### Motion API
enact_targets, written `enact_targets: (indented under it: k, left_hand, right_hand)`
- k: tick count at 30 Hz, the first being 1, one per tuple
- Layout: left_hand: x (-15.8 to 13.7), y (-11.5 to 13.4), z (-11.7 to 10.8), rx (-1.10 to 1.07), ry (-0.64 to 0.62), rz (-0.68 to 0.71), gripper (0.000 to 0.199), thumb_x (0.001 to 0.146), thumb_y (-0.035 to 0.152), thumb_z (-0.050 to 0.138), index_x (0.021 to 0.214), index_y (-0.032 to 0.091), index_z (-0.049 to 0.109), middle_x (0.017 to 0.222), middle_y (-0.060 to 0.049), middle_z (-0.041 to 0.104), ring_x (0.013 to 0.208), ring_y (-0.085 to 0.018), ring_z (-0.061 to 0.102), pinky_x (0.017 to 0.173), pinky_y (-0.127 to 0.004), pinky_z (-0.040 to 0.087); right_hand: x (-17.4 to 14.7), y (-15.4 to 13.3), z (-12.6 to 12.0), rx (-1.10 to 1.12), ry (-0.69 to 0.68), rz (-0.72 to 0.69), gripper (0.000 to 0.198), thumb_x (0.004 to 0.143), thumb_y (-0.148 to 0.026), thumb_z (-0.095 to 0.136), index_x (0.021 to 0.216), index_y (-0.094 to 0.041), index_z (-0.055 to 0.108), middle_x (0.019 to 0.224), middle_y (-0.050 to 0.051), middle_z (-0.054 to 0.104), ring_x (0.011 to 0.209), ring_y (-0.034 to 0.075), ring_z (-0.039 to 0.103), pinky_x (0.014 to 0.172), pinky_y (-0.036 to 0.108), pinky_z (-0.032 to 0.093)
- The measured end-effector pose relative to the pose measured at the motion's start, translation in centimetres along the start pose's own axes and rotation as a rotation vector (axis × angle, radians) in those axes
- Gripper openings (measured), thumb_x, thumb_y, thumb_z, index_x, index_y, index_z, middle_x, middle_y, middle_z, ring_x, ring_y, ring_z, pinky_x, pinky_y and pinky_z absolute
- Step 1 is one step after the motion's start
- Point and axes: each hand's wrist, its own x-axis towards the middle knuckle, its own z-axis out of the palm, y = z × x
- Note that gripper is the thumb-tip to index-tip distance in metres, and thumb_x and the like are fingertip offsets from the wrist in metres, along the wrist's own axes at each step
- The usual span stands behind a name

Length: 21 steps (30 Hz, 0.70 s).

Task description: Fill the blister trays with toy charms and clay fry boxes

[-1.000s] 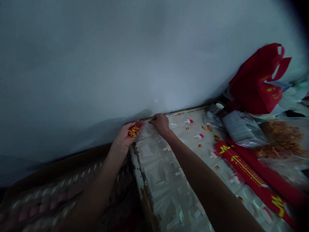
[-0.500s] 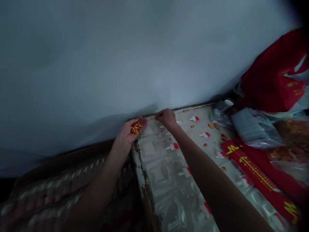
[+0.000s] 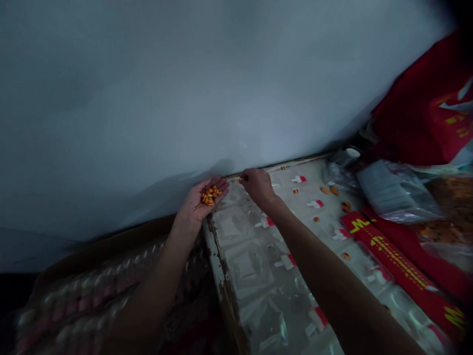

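My left hand (image 3: 199, 199) is palm up and cupped over the table's far left corner. In it lies a heap of small orange-yellow pieces with dark stripes (image 3: 210, 195), shaped like miniature burgers. Just right of it, my right hand (image 3: 257, 183) has its fingers pinched together, pointing left. One such burger piece (image 3: 238, 182) shows on the plastic right below those fingertips; whether they touch it I cannot tell. Clear plastic trays with square hollows (image 3: 246, 264) cover the table. Red-and-white popsicle-shaped pieces (image 3: 301, 179) and single burger pieces (image 3: 295, 191) lie spaced out across them.
A pale wall (image 3: 185, 98) rises behind the table. To the right are a red printed strip (image 3: 397, 261), a clear plastic packet (image 3: 399, 190), several brown pieces (image 3: 330, 190) and a red bag (image 3: 417, 108). Left and lower stands a box of packed plastic trays (image 3: 92, 296).
My right fingertips have risen slightly off the burger piece at the far left corner, which now shows more fully. My left hand stays almost in place with its heap.
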Motion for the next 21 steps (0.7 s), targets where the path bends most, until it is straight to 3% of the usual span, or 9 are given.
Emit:
enact_targets:
  k: [2,4,8,11,13,16,19,21]
  left_hand:
    - [-0.2,-0.1,0.0,0.006,-0.073,-0.015,0.027,0.096,0.016,0.050,0.109,0.005,0.071,0.102,-0.019,0.077,0.099,-0.026,0.075,0.094,-0.045,0.061]
    - [-0.5,-0.3,0.2,0.032,-0.118,-0.037,0.029,0.098,0.020,0.049,0.109,0.005,0.071,0.102,-0.019,0.077,0.095,-0.025,0.076,0.092,-0.044,0.062]
    - [-1.2,-1.3,1.1,0.116,-0.150,-0.096,0.029,0.101,0.022,0.047,0.103,0.007,0.072,0.096,-0.015,0.078,0.080,-0.021,0.076,0.084,-0.039,0.064]
    - [-1.9,-2.4,1.9,0.156,-0.121,-0.185,0.028,0.101,0.023,0.049,0.104,0.008,0.072,0.092,-0.013,0.078,0.076,-0.019,0.076,0.078,-0.035,0.065]
    - [-2.3,-3.4,2.4,0.146,-0.093,-0.240,0.027,0.102,0.022,0.048,0.100,0.008,0.072,0.085,-0.011,0.077,0.069,-0.017,0.074,0.074,-0.032,0.065]
    - [-2.7,-4.7,2.9,0.103,-0.070,-0.278,0.026,0.101,0.017,0.047,0.093,0.007,0.070,0.078,-0.010,0.075,0.067,-0.017,0.074,0.073,-0.030,0.065]
    - [-2.7,-4.9,2.7,0.047,-0.029,-0.292,0.022,0.097,0.011,0.049,0.106,0.004,0.068,0.089,-0.016,0.077,0.083,-0.023,0.077,0.079,-0.033,0.065]
    - [-2.4,-4.3,2.1,0.004,0.025,-0.241,0.027,0.094,0.007,0.050,0.116,0.004,0.066,0.096,-0.019,0.077,0.091,-0.025,0.077,0.082,-0.035,0.065]
  right_hand:
    - [-1.0,-0.5,-0.6,0.233,0.064,0.044,0.019,0.092,-0.031,0.066,0.099,-0.019,0.079,0.089,0.006,0.078,0.081,0.021,0.071,0.073,0.028,0.049]
    - [-2.1,-1.4,-1.4,0.399,0.072,-0.031,0.022,0.095,-0.032,0.061,0.103,-0.022,0.079,0.090,0.003,0.078,0.080,0.018,0.070,0.073,0.026,0.049]
    - [-3.9,-3.1,-2.7,0.261,-0.036,-0.171,0.026,0.094,-0.021,0.056,0.100,-0.022,0.081,0.098,0.006,0.078,0.088,0.018,0.069,0.076,0.026,0.045]
    - [-5.0,-3.4,-3.0,0.152,-0.166,-0.070,0.024,0.091,-0.024,0.059,0.090,-0.022,0.083,0.088,0.006,0.078,0.080,0.018,0.068,0.069,0.026,0.042]
    - [-5.8,-3.1,-2.9,0.176,-0.176,0.014,0.022,0.089,-0.025,0.061,0.088,-0.023,0.082,0.084,0.005,0.078,0.077,0.018,0.068,0.067,0.026,0.042]
    - [-6.9,-1.6,-2.5,0.310,-0.036,0.117,0.024,0.092,-0.026,0.057,0.089,-0.021,0.080,0.086,0.006,0.079,0.079,0.018,0.069,0.071,0.027,0.045]
    - [-7.0,1.3,-2.3,0.661,0.152,0.277,0.021,0.088,-0.030,0.062,0.096,-0.017,0.077,0.085,0.007,0.078,0.075,0.018,0.070,0.069,0.027,0.050]
    - [-6.7,3.4,-2.4,0.877,0.196,0.378,0.026,0.079,-0.033,0.071,0.098,-0.015,0.076,0.081,0.006,0.077,0.069,0.017,0.069,0.066,0.027,0.052]
